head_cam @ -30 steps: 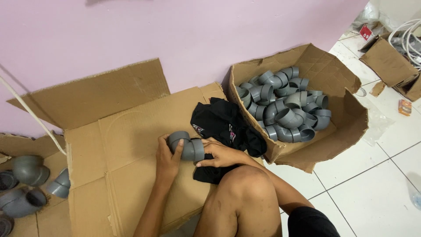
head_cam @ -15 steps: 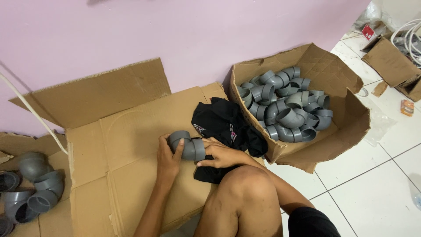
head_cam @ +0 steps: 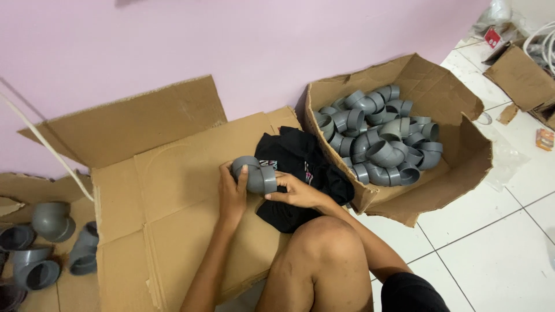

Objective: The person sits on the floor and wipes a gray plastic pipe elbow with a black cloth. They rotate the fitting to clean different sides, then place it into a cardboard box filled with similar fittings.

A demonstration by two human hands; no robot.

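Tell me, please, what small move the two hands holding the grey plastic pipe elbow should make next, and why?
Probably carry the grey plastic pipe elbow leftward to the loose grey elbows beyond the flattened brown cardboard sheet. Left hand and right hand both grip it, lifted above the black cloth, away from the full cardboard box.

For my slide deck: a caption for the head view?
Both hands hold a grey pipe elbow over flattened cardboard.
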